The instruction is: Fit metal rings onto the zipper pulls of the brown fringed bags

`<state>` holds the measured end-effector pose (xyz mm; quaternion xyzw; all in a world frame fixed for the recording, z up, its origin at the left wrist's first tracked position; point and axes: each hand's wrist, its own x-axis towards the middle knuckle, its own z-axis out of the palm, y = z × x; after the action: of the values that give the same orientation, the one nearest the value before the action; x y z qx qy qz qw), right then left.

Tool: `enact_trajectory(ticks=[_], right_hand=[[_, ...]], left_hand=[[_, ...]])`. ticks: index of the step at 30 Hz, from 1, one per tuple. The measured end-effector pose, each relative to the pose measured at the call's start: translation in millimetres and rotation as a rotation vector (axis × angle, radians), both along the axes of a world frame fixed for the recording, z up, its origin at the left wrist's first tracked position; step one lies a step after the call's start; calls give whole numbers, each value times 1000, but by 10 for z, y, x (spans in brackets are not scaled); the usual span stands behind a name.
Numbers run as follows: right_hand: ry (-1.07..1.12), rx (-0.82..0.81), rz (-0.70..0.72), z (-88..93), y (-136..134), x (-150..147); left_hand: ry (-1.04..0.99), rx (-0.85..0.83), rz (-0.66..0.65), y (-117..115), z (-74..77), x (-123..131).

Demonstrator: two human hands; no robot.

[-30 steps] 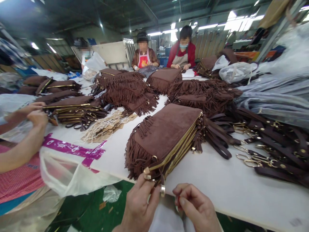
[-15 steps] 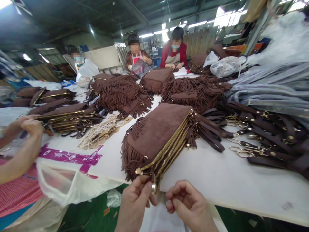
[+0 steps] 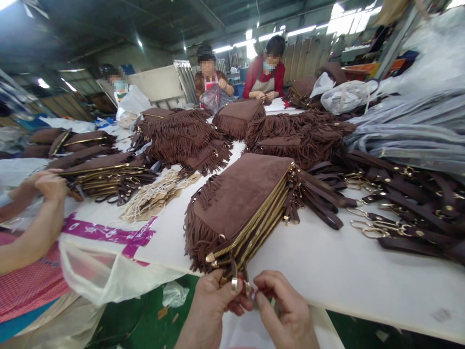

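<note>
In front of me a stack of brown fringed bags lies near the table edge, gold zippers facing right and toward me. Dark zipper pulls with gold-coloured ends hang off the near corner. My left hand is closed, its fingers pinching a zipper pull. Close beside it, my right hand has thumb and fingertips drawn together by the pulls; whatever they hold is too small to make out. A bit of red shows between the left fingers.
Brown straps with gold clasps lie on the right. Tags with white strings are left of the stack. More fringed bags are piled behind. A co-worker's arm reaches in from the left; several people work across the white table.
My right hand has moved left, up against the left fingers. A second pull's gold end now shows between my hands. The view has shifted slightly.
</note>
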<state>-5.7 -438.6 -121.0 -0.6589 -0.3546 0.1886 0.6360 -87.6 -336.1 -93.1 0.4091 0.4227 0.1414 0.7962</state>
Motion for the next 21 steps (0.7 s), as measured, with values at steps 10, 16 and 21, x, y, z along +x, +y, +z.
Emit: enact_trajectory(ticks=[10, 16, 21], right_hand=[[-272, 38, -2, -21, -74, -14], [-172, -186, 103, 61, -162, 82], [-231, -111, -40, 78, -51, -19]], left_hand=[[-32, 38, 20, -46, -52, 36], [-37, -22, 24, -63, -29, 54], [-59, -27, 42, -66, -52, 60]])
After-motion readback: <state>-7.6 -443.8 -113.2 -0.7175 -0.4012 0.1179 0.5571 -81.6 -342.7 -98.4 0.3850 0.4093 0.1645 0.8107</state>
